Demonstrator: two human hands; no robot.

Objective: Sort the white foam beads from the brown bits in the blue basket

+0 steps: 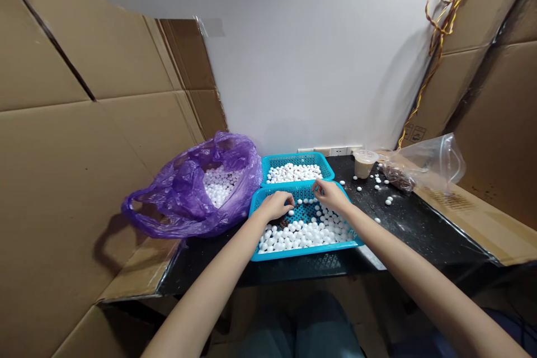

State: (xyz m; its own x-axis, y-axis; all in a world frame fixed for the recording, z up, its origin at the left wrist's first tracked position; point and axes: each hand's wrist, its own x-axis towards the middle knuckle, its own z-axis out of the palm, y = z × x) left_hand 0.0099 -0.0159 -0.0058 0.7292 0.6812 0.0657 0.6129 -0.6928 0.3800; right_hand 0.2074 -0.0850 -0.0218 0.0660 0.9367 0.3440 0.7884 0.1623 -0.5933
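My left hand (277,205) is over the left side of the nearer blue plastic basket (308,249), its fingers curled. A small white ball (291,212) shows right under its fingertips; whether they grip it I cannot tell. At the basket's far right edge, my right hand (330,196) has thumb and fingers pinched together, and what they hold, if anything, is too small to name. Many white balls (302,235) fill the near part of this basket. Some small brown bits (284,223) lie among them at the left.
Behind stands a second blue basket (265,166) with white pieces. An open purple plastic bag (176,196) of white balls sits left. Rightward on the black table (419,235) are a lidded cup (364,163), loose balls and a clear bag (436,162) with brown contents. Cardboard walls (84,151) flank it.
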